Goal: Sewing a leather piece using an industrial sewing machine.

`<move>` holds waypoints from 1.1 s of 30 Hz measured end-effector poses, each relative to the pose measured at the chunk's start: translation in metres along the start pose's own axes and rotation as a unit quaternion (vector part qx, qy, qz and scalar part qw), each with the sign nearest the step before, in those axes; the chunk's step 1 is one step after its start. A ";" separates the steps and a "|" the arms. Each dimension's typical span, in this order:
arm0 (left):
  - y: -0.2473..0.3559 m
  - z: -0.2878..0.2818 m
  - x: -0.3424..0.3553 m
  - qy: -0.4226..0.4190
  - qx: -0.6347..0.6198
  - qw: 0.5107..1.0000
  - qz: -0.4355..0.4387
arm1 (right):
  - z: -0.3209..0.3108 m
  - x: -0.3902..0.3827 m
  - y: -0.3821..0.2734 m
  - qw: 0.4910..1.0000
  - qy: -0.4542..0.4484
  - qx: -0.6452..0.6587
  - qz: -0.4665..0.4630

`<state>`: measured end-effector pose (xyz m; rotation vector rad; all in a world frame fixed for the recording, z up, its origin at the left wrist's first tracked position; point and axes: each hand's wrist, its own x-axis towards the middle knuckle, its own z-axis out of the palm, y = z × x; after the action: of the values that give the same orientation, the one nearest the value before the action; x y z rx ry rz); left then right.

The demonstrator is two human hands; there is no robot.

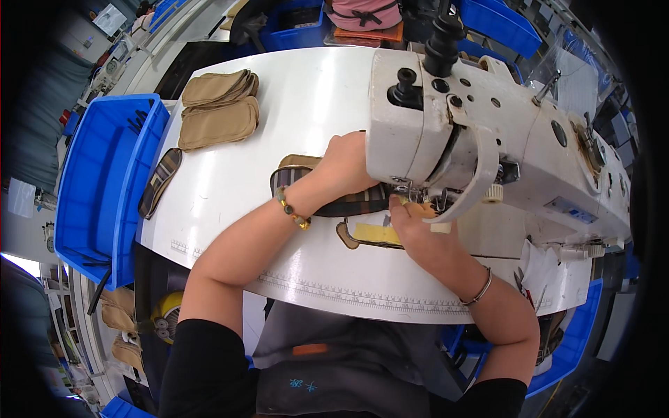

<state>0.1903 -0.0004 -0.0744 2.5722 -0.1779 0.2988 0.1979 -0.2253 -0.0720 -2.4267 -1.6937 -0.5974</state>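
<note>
A brown striped fabric piece [352, 203] with a tan part at its left lies under the needle area of a white sewing machine [435, 111]. My left hand [341, 167] rests over this piece, its fingers hidden behind the machine head. Close to the presser foot [408, 189], my right hand [425, 226] is closed, thumb and forefinger pinching the piece's near right edge. In front of the piece, a yellow strip [376, 233] lies on the white table beside a small tan-edged part [346, 235].
Two stacks of tan fabric pieces [219, 124] sit at the table's far left. A striped piece [160, 182] lies at the left edge, beside a blue bin [101, 188]. Scissors [521, 280] lie at the right. A printed ruler scale [362, 301] runs along the near edge.
</note>
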 end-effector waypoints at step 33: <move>0.037 -0.014 -0.056 0.134 0.277 0.921 0.239 | 0.031 0.004 0.005 0.976 0.112 0.176 0.063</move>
<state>0.1272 -0.0206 -0.0584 2.9640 -0.7138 1.0027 0.2116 -0.2134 -0.0984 -2.1095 -1.4064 -0.4850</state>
